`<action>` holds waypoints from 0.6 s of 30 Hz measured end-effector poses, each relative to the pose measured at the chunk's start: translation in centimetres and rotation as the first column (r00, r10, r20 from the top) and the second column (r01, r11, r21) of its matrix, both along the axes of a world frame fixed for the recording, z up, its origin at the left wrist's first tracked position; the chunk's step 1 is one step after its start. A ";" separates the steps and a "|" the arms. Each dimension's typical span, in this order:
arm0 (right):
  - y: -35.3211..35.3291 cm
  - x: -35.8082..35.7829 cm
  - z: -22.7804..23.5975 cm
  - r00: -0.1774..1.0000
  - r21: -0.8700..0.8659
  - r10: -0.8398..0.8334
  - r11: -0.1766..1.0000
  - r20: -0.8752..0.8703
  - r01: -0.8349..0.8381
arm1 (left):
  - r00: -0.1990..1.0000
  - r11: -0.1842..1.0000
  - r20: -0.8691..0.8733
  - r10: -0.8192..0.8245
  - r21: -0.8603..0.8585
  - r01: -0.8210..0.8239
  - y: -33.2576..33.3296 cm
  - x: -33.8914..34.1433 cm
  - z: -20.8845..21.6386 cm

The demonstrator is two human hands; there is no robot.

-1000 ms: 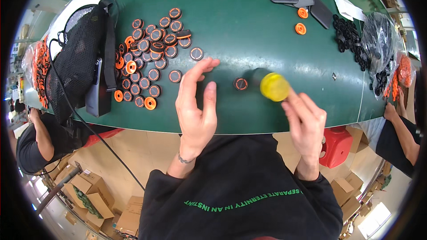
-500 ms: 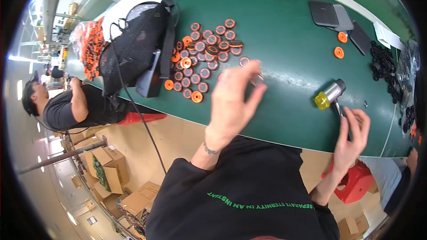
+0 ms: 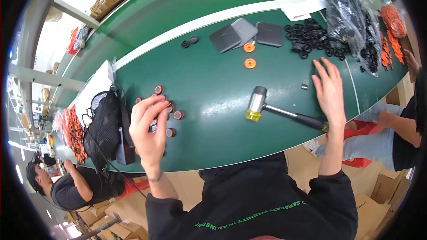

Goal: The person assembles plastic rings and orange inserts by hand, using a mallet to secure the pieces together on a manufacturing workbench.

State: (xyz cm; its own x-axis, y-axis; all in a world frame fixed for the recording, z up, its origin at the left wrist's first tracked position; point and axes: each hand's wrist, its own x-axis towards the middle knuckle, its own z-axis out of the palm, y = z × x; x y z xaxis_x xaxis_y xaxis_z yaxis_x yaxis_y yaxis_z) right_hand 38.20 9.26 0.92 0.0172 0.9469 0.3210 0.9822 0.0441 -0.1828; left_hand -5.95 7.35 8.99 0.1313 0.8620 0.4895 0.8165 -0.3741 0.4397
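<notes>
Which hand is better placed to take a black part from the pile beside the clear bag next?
Right, I'd say: the right hand looks empty, its fingers just short of the black parts. The left hand is far across, over the orange-and-black discs.

A table spans the space before the person. On its left part rests a bag; to the bag's right sit clustered discs, partly hidden behind the left hand. Right of the table's centre lies a hammer, head to the left, handle toward the right. Farther back, two rings lie one behind the other, before three flat pouches. The right hand is beyond the handle's end, before a heap of small wheels, with a plastic bag to the heap's right
</notes>
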 end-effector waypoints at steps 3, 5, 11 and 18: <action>-1.2 0.4 0.0 0.999 0.023 0.004 1.000 -0.043 -0.003 | 0.908 0.931 0.212 -0.362 0.040 0.362 -1.6 6.1 6.7; -0.9 -0.1 0.8 0.996 0.045 0.065 0.997 -0.057 -0.063 | 0.530 0.765 0.584 -0.615 0.280 0.580 -3.4 9.4 9.1; -2.5 -2.6 0.5 0.992 -0.037 0.052 0.998 -0.118 -0.057 | -0.138 0.602 0.985 -0.106 0.174 0.779 -6.9 14.1 13.2; -4.1 -4.1 0.0 0.981 -0.083 0.039 0.995 -0.188 -0.056 | 0.288 0.491 0.692 -0.661 0.109 0.864 -5.2 9.0 12.7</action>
